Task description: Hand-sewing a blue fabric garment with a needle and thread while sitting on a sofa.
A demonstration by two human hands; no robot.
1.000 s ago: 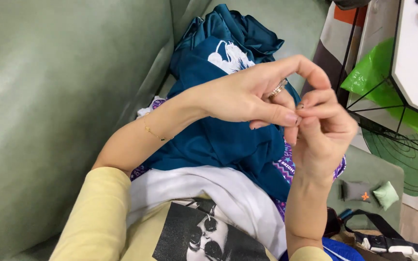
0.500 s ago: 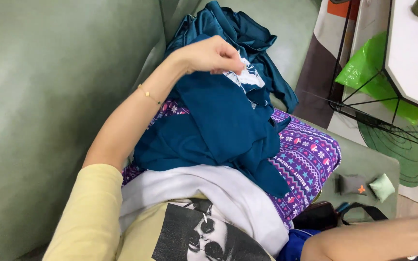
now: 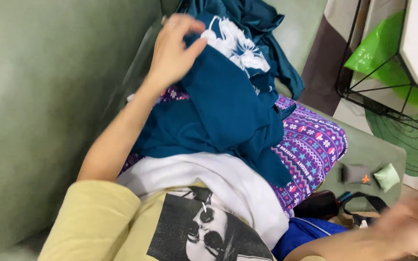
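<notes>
Left hand (image 3: 174,48) on teal shirt (image 3: 223,106), purple patterned cloth (image 3: 310,145) beneath, white garment (image 3: 228,183) nearby

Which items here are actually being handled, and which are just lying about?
In hand:
left hand gripping the teal garment
right hand, blurred, holding nothing

Lying about:
purple patterned cloth
white garment
two small pouches
green sofa

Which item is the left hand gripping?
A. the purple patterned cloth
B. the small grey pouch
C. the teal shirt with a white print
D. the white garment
C: the left hand pinches a fold of the teal shirt near its white print, above the purple cloth; the right hand is blurred and apart.
</notes>
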